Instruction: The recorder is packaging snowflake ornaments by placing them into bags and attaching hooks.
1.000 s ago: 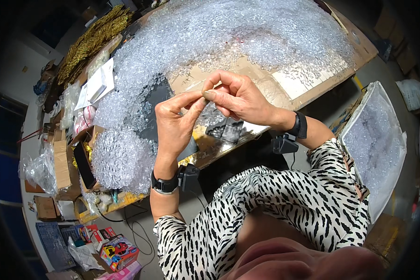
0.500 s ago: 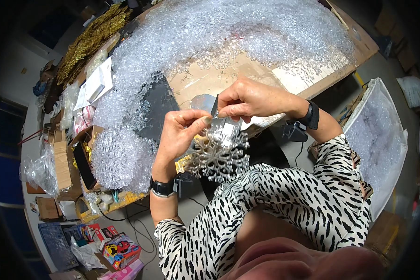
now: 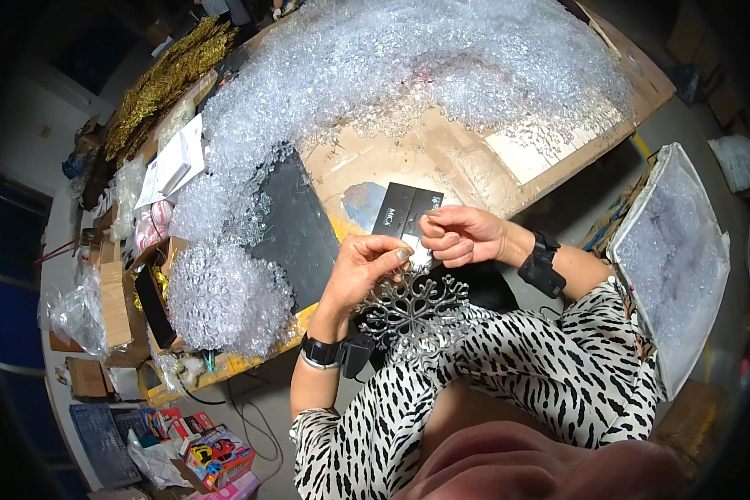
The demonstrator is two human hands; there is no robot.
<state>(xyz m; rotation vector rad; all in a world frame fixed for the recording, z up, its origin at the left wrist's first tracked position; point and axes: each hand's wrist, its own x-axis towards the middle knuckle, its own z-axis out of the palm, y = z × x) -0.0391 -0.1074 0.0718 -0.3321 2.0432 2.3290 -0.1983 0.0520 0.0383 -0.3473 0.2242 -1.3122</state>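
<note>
A bunch of clear plastic snowflake ornaments (image 3: 412, 310) hangs just above my lap. My left hand (image 3: 367, 265) is closed in a pinch at their top, thumb against forefinger. Close beside it, my right hand (image 3: 467, 236) has its fingers curled in and thumb and forefinger together; what they grip, if anything, is too small to make out. Below the right fingers, a small white tag (image 3: 419, 252) shows between the hands. Behind them, a black printed card (image 3: 407, 207) is seen at the table's near edge.
Heaps of clear plastic snowflakes (image 3: 425, 62) cover much of the wooden table (image 3: 400, 158). A dark board (image 3: 296, 229) lies at left, past a snowflake pile (image 3: 229, 300). At right stands a white sack (image 3: 671, 258) of clear pieces. Toy boxes (image 3: 217, 454) sit lower left.
Both hands have moved right and lower, and the snowflakes hang further right. My right hand has drawn away from the left fingertips. The black card now shows more fully behind them.
</note>
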